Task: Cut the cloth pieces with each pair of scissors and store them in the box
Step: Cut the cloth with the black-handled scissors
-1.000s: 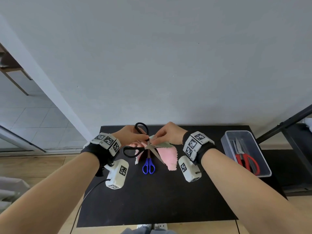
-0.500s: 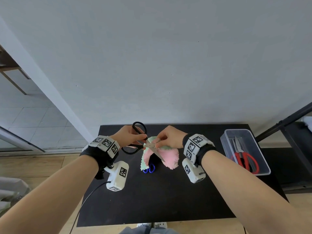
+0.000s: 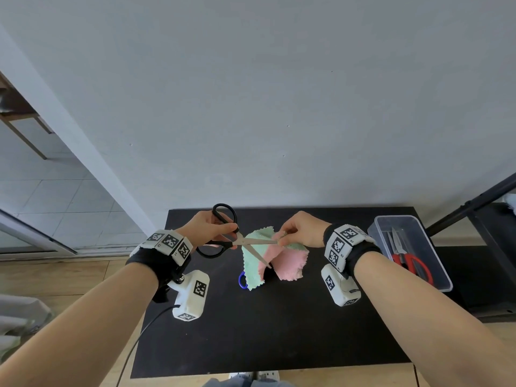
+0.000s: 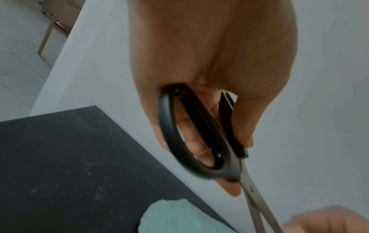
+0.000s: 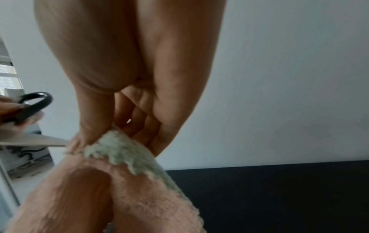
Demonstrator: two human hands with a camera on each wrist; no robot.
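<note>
Cloth (image 3: 275, 256), pink and green, is now hanging higher above the black table (image 3: 279, 331), pinched in my right hand (image 3: 300, 229); my left hand (image 3: 208, 227) is gripping the black scissors (image 3: 223, 233), blades spread wider than before, hiding more of the blue scissors (image 3: 242, 280)

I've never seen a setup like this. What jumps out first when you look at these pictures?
Two bare hands meet over the middle of a black table: the left hand grips black-handled scissors with blades spread, while the right hand pinches a pink and mint-green cloth that hangs to the table. At the right edge, a clear plastic box holds red-handled scissors.
</note>
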